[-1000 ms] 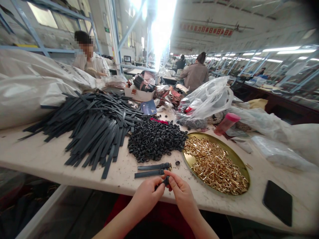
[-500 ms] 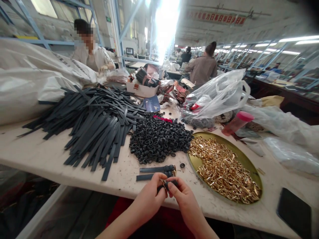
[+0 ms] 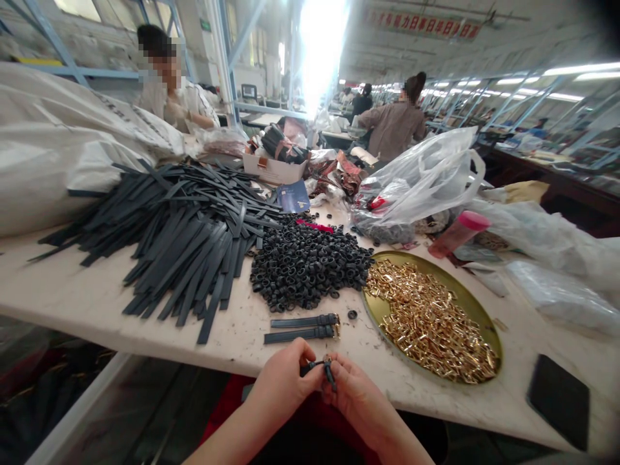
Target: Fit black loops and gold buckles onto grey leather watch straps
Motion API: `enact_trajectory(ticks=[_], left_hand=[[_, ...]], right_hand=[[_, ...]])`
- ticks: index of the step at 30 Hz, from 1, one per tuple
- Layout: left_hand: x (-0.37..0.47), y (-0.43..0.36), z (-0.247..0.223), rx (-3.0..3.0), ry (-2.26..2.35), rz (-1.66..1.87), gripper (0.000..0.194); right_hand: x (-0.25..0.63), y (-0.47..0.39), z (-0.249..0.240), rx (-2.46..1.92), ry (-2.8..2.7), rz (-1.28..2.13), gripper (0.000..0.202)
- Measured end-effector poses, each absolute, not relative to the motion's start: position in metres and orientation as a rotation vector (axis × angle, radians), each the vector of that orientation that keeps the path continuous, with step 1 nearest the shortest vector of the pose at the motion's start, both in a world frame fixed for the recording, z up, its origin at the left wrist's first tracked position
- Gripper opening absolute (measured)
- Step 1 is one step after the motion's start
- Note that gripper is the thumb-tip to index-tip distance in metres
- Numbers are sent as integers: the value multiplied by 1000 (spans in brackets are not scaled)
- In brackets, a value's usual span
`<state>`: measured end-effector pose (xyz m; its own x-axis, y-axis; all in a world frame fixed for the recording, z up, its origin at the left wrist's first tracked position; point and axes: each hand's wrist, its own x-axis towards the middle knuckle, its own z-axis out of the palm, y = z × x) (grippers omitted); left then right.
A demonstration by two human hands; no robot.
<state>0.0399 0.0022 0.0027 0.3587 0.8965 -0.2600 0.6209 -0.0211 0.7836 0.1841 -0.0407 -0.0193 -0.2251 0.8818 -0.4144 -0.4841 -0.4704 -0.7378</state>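
A pale, smooth-topped bench (image 3: 77,284), speckled with dark scraps, stands in a long workshop with metal racks. At its near edge, the left hand (image 3: 290,369) and right hand (image 3: 352,382) meet, thumbs and fingertips pinching a short dark strap (image 3: 331,376) with a small gold-coloured part at its top. The strap is held between the two hands, in front of the bench edge; its ends are mostly hidden by the fingers.

Just beyond the hands, two flat, dark strap pieces (image 3: 298,334) lie side by side, each with a gold-coloured metal buckle at its right end. A single black ring (image 3: 352,314) lies near the buckles. Behind is a heap of small black loops (image 3: 310,268), with a bright pink strip (image 3: 314,225) across its far side.

To the right, a round, olive-gold tray (image 3: 376,306) carries a mound of shiny metal fittings (image 3: 431,323). To the left, long, flat, matte-black strips (image 3: 194,226) fan out beside a wrinkled white sack (image 3: 43,148). A thin black slab (image 3: 558,400) lies at the far right.
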Motion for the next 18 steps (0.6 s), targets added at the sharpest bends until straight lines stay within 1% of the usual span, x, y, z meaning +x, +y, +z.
enact_trajectory(ticks=[3, 8, 11, 13, 16, 18], left_hand=[[38, -4, 9, 1701, 1302, 411, 19], [35, -14, 16, 1590, 1173, 444, 23], [34, -17, 18, 1408, 1127, 449, 17], [33, -19, 19, 1263, 1078, 440, 16], [33, -21, 19, 1124, 952, 428, 23], [35, -23, 16, 1089, 915, 407, 23]], right_hand=[[184, -46, -18, -1080, -684, 1737, 24], [181, -51, -17, -1193, -809, 1573, 30], [181, -51, -20, -1329, -867, 1399, 33], [184, -52, -22, -1434, -942, 1235, 29], [189, -57, -21, -1531, -1228, 1049, 25], [191, -62, -20, -1545, -1433, 989, 22]])
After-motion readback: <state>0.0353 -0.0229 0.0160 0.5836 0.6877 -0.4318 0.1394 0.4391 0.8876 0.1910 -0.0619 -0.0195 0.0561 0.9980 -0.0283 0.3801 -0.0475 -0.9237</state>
